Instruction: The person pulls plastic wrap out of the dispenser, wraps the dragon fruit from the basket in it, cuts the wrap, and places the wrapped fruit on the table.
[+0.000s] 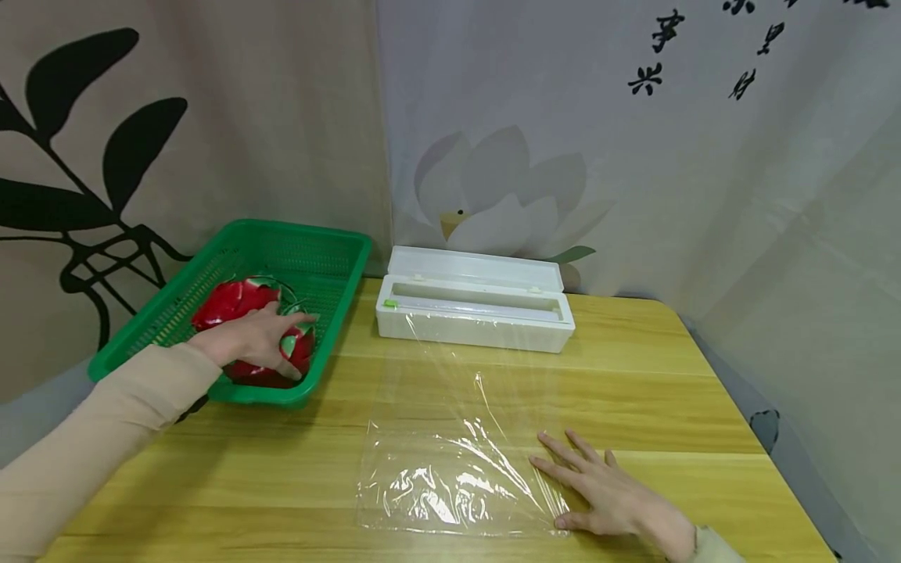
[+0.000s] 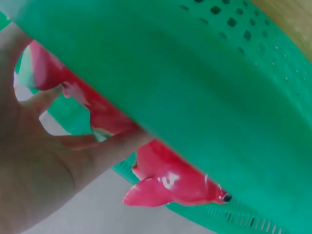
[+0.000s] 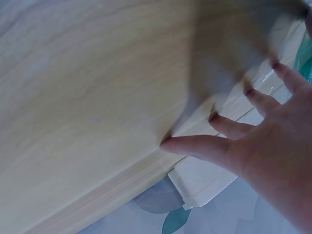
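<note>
Two shiny red dragon fruits with green tips lie in a green basket (image 1: 352, 266) at the left. My left hand (image 1: 256, 340) reaches in over the nearer dragon fruit (image 1: 260, 375), its fingers spread and touching it. The other dragon fruit (image 1: 235, 301) sits just behind the hand. In the left wrist view the basket wall hides part of the red fruit (image 2: 168, 178) and some fingertips. A sheet of clear plastic wrap (image 1: 450, 477) lies on the table, drawn out from a white dispenser box (image 1: 479, 332). My right hand (image 1: 608, 493) rests with spread fingers on the sheet's right front edge.
The dispenser's lid (image 1: 486, 266) stands raised at the back, and a small green piece (image 1: 390, 303) sits at its left end. A printed curtain (image 1: 493, 94) hangs right behind the wooden table (image 1: 704, 422). The table's right edge slants past my right hand.
</note>
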A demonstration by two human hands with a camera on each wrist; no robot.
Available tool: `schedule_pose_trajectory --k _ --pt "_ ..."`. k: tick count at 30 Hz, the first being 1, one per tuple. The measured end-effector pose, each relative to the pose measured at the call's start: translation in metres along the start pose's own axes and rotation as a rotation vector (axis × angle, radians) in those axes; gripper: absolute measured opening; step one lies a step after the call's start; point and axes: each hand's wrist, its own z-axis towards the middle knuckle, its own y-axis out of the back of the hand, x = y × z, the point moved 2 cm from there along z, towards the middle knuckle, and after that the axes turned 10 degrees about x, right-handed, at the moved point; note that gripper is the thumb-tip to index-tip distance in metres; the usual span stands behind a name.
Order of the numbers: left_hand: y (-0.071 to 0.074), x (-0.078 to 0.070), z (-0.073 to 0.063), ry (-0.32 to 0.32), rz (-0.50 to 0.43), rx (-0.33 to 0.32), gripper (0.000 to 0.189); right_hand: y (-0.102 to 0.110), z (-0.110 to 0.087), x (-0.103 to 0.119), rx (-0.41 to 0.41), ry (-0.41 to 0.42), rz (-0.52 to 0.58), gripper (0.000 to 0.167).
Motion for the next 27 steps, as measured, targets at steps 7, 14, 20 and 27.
schedule_pose_trajectory --k 7,14,20,27 --pt "-0.001 0.0 0.004 -0.036 0.006 -0.087 0.089 -0.001 0.0 -0.002 0.007 0.003 0.016 0.076" --pt "-0.003 0.003 0.005 -0.066 0.021 -0.15 0.085 -0.001 0.0 -0.002 0.01 -0.001 0.016 0.076" --pt "-0.004 0.003 0.0 -0.089 0.025 -0.204 0.08 0.0 0.0 -0.001 0.018 -0.013 0.018 0.076" --pt "0.005 0.004 -0.008 -0.072 0.04 -0.27 0.083 0.0 0.0 -0.001 0.017 -0.016 0.02 0.076"
